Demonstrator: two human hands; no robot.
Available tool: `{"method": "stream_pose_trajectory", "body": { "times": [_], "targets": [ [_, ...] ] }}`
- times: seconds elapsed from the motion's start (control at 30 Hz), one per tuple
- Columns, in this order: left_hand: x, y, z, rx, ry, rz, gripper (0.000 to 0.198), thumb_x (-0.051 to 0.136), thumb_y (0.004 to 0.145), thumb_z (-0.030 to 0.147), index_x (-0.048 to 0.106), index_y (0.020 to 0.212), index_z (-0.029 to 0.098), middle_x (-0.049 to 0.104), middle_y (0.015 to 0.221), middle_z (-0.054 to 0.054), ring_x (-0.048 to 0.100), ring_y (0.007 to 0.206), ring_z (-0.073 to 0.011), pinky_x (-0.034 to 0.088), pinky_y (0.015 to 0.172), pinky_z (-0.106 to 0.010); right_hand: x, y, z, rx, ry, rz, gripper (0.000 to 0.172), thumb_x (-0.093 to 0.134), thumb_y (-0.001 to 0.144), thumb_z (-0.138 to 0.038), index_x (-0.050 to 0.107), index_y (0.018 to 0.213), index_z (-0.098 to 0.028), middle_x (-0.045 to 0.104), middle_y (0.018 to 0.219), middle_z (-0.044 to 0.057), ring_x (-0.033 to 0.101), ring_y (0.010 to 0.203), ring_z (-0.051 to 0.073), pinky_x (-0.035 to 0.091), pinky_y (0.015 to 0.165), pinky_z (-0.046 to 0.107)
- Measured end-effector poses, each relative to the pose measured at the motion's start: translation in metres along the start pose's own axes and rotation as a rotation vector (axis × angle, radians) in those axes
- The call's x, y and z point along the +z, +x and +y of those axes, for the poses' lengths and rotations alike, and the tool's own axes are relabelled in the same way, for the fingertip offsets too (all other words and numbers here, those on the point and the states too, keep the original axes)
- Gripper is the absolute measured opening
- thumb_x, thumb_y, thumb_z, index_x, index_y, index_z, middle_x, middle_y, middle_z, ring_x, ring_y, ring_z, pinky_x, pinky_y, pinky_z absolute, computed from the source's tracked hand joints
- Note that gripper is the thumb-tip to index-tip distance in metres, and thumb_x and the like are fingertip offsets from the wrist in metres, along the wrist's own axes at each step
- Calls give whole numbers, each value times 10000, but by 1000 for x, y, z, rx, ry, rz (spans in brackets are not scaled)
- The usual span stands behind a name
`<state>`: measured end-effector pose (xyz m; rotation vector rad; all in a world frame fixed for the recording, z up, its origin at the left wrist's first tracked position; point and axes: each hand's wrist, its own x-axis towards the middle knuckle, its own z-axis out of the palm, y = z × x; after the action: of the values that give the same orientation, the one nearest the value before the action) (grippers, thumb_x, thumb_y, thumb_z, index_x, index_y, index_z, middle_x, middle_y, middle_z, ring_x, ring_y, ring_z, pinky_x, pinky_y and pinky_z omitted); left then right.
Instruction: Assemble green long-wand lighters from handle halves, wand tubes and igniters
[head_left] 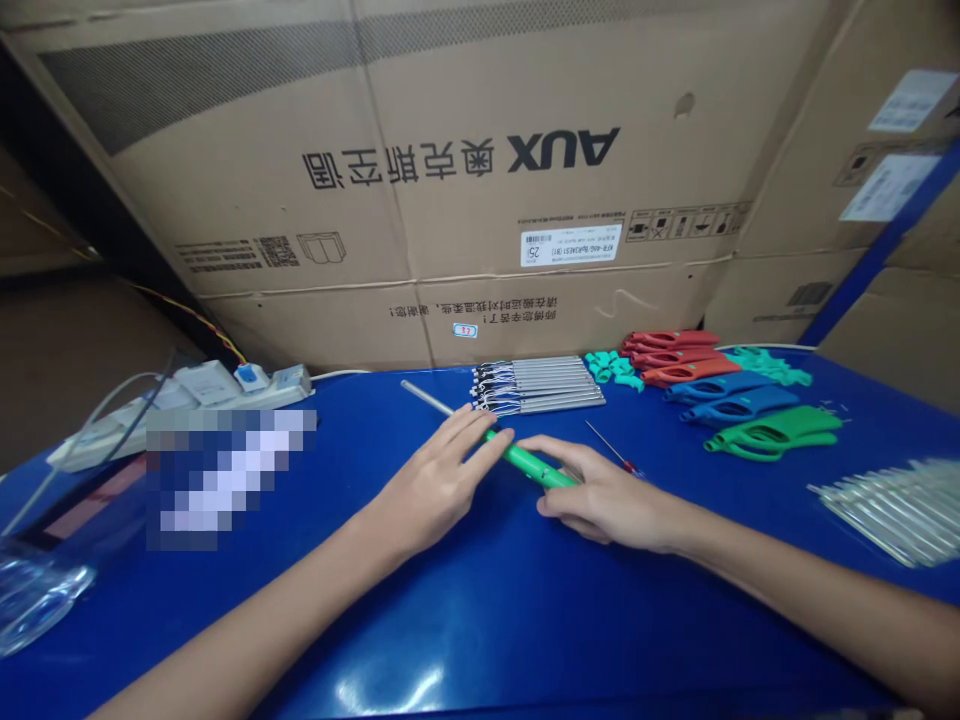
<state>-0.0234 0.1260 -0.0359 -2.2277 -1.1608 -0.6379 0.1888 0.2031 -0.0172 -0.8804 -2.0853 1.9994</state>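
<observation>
**Left hand** (435,480) and **right hand** (607,495) at a blue bench (420,640). Both hands are closed narrowly on a green plastic tube (529,463), which lies between them near the middle of the bench. The left fingers (487,437) rest along its far side; the right thumb and fingers grip its right end. A metal rod (427,397) extends from the tube's left end toward the far left. A thin screwdriver (604,438) lies just beyond the right hand, its tip end partly hidden. Farther back stand a row of wired metal tubes (536,385), teal plastic parts (611,368), red plastic shells (667,345), blue plastic shells (731,400) and green plastic shells (772,432). A clear bag of metal tubes (892,510) lies at right; a power strip (180,400) lies far left, before a cardboard AUX carton (420,180).
</observation>
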Motion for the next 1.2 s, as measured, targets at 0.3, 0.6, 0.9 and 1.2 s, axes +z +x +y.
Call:
{"method": "stream_pose_trajectory", "body": {
  "times": [0.3,0.6,0.9,1.2],
  "targets": [
    [11,4,5,91,5,-64,362,330,986,68,491,1308,26,616,1269,-224,546,1267,-292,498,1056,-482,8,7,12,-21,-68,56,296,457,754,-111,429,1032,-208,344,451,-143,313,329,42,221,390,161],
    [10,3,6,85,-17,-35,416,361,968,59,453,1374,44,633,1241,-221,552,1262,-292,502,1043,-504,6,6,12,-7,-6,3,447,468,756,-112,403,1183,-225,335,457,-150,301,319,44,230,357,140],
    [11,6,9,85,32,20,310,362,969,45,559,1207,14,668,1171,-216,632,1154,-293,553,985,-482,3,5,13,-38,-10,-72,389,521,840,-192,365,1194,-225,343,447,-153,300,326,54,249,336,124],
    [8,7,9,92,50,16,310,357,971,46,553,1208,20,668,1172,-209,632,1155,-291,560,976,-478,4,5,14,-44,15,-84,389,520,831,-210,356,1182,-244,339,440,-156,291,326,70,263,325,136]
  ]
}}
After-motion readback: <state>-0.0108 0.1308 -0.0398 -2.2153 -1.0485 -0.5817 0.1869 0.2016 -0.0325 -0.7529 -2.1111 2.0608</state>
